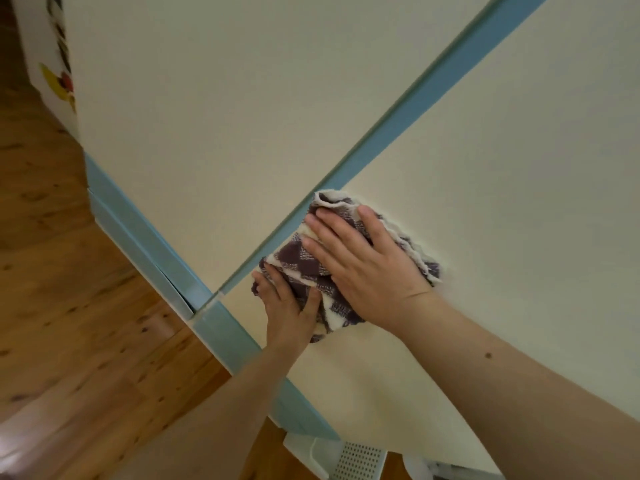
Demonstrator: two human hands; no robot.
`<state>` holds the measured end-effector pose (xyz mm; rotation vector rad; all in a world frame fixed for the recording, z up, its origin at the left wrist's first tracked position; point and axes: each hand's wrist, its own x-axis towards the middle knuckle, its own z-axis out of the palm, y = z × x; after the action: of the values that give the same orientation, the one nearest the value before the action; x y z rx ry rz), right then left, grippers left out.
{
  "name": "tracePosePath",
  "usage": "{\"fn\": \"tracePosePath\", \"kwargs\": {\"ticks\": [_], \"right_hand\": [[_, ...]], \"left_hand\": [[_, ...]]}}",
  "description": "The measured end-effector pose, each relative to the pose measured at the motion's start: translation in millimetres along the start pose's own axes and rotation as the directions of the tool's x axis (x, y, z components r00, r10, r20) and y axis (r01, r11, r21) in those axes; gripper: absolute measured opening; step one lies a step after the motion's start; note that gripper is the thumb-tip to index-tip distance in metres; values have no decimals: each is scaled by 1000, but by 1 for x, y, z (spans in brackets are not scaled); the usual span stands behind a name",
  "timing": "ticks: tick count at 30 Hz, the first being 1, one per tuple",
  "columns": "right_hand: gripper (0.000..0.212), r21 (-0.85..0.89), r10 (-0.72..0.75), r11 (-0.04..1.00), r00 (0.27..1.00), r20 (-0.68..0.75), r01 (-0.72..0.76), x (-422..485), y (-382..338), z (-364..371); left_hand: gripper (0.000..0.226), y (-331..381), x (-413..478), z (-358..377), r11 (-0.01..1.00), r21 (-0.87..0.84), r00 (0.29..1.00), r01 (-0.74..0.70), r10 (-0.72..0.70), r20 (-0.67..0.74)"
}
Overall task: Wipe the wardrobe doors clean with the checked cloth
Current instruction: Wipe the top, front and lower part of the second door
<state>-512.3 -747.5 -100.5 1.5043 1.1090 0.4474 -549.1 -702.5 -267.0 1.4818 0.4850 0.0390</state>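
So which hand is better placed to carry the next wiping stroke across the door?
Right, probably. The right hand lies flat across the cloth, pressing it to the door; the left hand only grips its lower edge.

Purple-and-cream checks on the cloth [294, 261], plain cream on the wardrobe doors [207, 116], light blue on the trim [433, 95], knotty orange-brown on the floor [69, 306].
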Motion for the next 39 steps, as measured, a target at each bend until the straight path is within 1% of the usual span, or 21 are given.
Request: {"fn": "tracePosePath", "kwargs": {"ticks": [3, 7, 9, 13, 16, 19, 23, 27, 29, 33, 39], "right_hand": [[64, 1, 15, 1000, 1000, 0, -15, 9, -4, 0], [65, -3, 8, 1000, 1000, 2, -8, 17, -9, -1], [65, -2, 9, 1000, 1000, -11, -9, 18, -11, -1], [64, -7, 13, 1000, 999, -49, -14, 14, -18, 5], [64, -5, -23, 1000, 998, -53, 23, 1, -28, 11], [66, -14, -66, 998, 997, -47, 65, -27, -43, 23], [66, 11, -121, 993, 992, -39, 121, -80, -66, 43], [64, 0, -185, 983, 983, 0, 185, -129, -86, 59], [63, 40, -209, 977, 978, 19, 208, -152, -97, 67], [63, 79, -249, 966, 968, 16, 247, -188, -109, 78], [66, 125, -272, 956, 961, 43, 265, -234, -115, 82]], "left_hand": [[100, -5, 7, -3, 1000, 14, 1000, 11, -10, -18], [119, -16, 13, -13, 999, 33, 1000, -21, 22, -11], [123, -22, 14, -15, 998, 40, 999, -41, 42, -16], [114, -28, 13, -5, 997, 20, 995, -77, 78, -63], [110, -41, 7, 10, 995, 7, 992, -96, 96, -80], [104, -67, -13, 38, 989, 39, 989, -144, 145, -39], [108, -97, -45, 83, 988, 68, 991, -135, 135, 5], [95, -126, -73, 125, 982, 88, 986, -164, 161, 42], [97, -136, -92, 143, 987, 100, 988, -123, 113, 100], [119, -139, -122, 170, 994, 103, 978, 29, -49, 202], [119, -135, -154, 193, 989, 126, 925, 75, -116, 361]]}}
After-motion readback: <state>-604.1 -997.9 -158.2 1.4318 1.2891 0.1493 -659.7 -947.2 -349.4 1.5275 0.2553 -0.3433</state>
